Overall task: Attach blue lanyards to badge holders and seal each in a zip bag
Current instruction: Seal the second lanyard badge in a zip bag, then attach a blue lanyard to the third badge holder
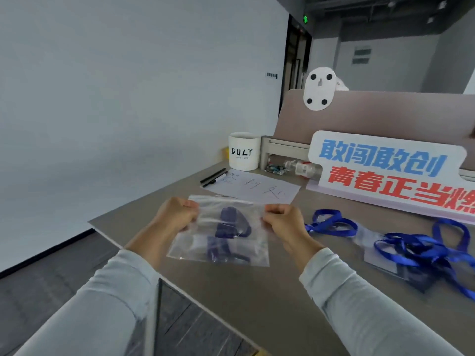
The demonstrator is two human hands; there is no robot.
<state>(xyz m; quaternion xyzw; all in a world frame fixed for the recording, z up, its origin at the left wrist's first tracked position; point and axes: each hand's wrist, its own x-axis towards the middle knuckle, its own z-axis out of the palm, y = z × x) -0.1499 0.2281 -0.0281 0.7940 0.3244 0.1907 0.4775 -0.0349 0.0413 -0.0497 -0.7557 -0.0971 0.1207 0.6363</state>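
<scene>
Wall [128, 98]: plain and pale, filling your left side.
Worktop [257, 304]: grey-brown, and its near-left corner juts out over dark flooring.
Partition [385, 111]: a dusty-pink panel along the far edge, with a white oval cutout [319, 88] bearing four black dots at its top.
Sign [385, 176]: a white board with blue and red Chinese lettering, standing at your far right in front of the partition.
Zip bag [231, 251]: clear, held up in front of you over the worktop's left part. Whether its zip is closed is too blurred to tell.
Lanyard heap [424, 247]: tangled blue ribbons to your right, lying on clear badge holders [372, 253], well apart from the bag.
Paper sheet [254, 188]: handwritten, lying flat just beyond the bag.
Mug [243, 151]: white, marked "DULY", upright behind the sheet.
Left grip [177, 214]: clenched on the bag's upper left corner, fingers curled and pinching the plastic.
Right grip [285, 219]: pinching the bag's upper right corner the same way.
Single lanyard [331, 223]: a blue loop lying just right of your right grip.
Bagged lanyard [231, 222]: a bunched blue ribbon inside the bag, between your two grips.
Pens [213, 177]: two dark ones at the sheet's left edge.
</scene>
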